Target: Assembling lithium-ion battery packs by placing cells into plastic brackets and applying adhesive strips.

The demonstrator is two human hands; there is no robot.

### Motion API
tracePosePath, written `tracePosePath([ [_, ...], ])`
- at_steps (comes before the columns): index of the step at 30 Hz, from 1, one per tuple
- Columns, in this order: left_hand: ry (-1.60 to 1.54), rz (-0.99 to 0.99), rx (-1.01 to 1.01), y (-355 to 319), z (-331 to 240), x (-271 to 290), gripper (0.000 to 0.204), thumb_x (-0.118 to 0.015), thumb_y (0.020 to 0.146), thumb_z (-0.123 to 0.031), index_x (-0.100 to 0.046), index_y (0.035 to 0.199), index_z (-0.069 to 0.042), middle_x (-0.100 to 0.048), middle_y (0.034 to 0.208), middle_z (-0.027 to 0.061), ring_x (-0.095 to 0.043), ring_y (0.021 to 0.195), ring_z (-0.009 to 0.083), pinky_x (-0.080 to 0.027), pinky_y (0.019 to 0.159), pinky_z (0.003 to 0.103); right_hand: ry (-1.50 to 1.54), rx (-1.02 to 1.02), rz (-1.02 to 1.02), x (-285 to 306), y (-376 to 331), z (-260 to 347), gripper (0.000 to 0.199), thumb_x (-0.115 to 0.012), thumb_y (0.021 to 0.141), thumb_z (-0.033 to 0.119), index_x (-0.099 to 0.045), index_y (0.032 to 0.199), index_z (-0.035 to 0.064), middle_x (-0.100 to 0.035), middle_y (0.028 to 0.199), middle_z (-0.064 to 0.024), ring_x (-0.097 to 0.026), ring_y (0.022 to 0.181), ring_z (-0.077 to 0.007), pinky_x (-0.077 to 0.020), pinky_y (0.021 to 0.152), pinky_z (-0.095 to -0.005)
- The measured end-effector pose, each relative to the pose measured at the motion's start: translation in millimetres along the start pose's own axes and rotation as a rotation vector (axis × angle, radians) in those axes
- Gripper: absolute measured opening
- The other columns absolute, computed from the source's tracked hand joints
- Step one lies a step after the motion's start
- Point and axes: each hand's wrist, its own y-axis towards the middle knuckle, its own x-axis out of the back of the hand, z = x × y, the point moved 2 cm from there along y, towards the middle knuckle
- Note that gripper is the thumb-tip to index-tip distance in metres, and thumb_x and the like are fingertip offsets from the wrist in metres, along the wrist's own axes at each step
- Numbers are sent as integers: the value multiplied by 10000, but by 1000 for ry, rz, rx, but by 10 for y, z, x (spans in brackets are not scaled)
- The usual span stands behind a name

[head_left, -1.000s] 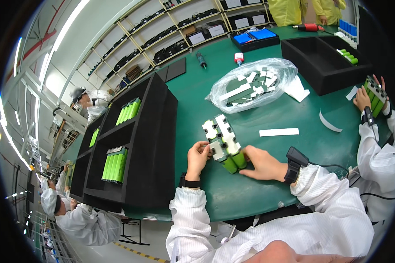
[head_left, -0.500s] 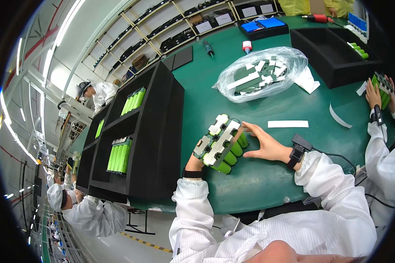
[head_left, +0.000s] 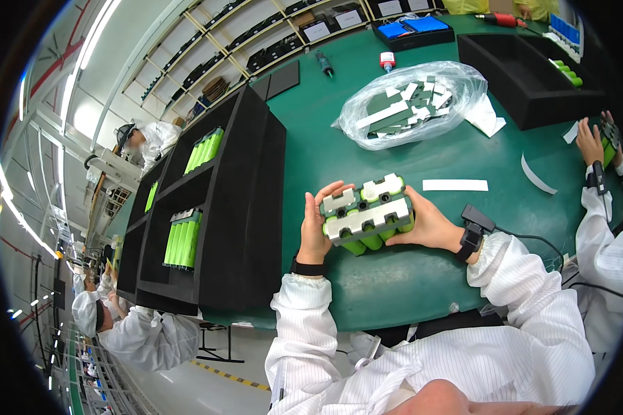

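Between my two hands is a battery pack [head_left: 367,220] of green cylindrical cells, with metal strips and dark holders across its upper face. My left hand [head_left: 313,232] grips its left end, with some fingers behind the far edge. My right hand [head_left: 429,220] is wrapped round the right end, its thumb along the near side. The pack is held above the green table, tilted so that the strips and some of the cells show. To the left, a black divided box [head_left: 256,180] holds similar green packs [head_left: 183,238] in its compartments.
A clear plastic bag [head_left: 412,104] of grey-white pieces lies beyond my hands. White strips [head_left: 455,185] rest on the green table [head_left: 394,297]. A co-worker's hands [head_left: 592,144] hold another pack at right, near a black tray [head_left: 516,86]. A cable [head_left: 533,238] runs from my right wrist.
The pack has turned to lie more nearly level and shifted slightly right. My right hand has closed on its right end, and my left hand has come into view at the left end.
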Motion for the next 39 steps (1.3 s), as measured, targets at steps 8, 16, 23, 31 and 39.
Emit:
tracePosePath([
  [8,-57,-140,-56,-91,253,-23,558,-270,1020,-471,-466,1337,-56,-519,1333,78,-468,1233,226,-324,1062,382,-63,-10,-160,91,-26,-35,888,-853,645,199,-351,1357,26,-495,1254,-184,-486,1188,-318,-399,1005,-378],
  [16,35,-329,-280,-284,459,-238,548,-259,1018,-466,-443,1340,-63,-501,1335,86,-452,1241,242,-326,1048,408,-22,28,-316,163,-192,162,879,-742,724,89,-254,1454,57,-439,1278,-180,-428,1219,-340,-342,1049,-412],
  [23,198,-301,-389,-349,433,-328,583,-299,1000,-499,-303,1430,-106,-444,1375,95,-453,1238,263,-370,1024,413,-12,97,-329,161,-219,167,800,-690,761,57,-278,1447,56,-382,1323,-181,-424,1208,-362,-370,1029,-409],
  [31,287,-263,-403,-342,381,-403,576,-298,1000,-499,-319,1415,-101,-450,1359,97,-462,1221,253,-378,1013,407,-54,114,-392,136,-273,187,749,-674,771,43,-296,1417,25,-400,1318,-204,-436,1199,-398,-386,1014,-433],
  [39,407,-240,-414,-386,446,-227,641,-520,950,-304,-210,1444,-37,-441,1329,113,-456,1207,222,-361,1023,381,-35,46,-367,198,-223,183,675,-681,769,58,-358,1360,13,-430,1312,-203,-445,1211,-391,-383,1023,-424],
])
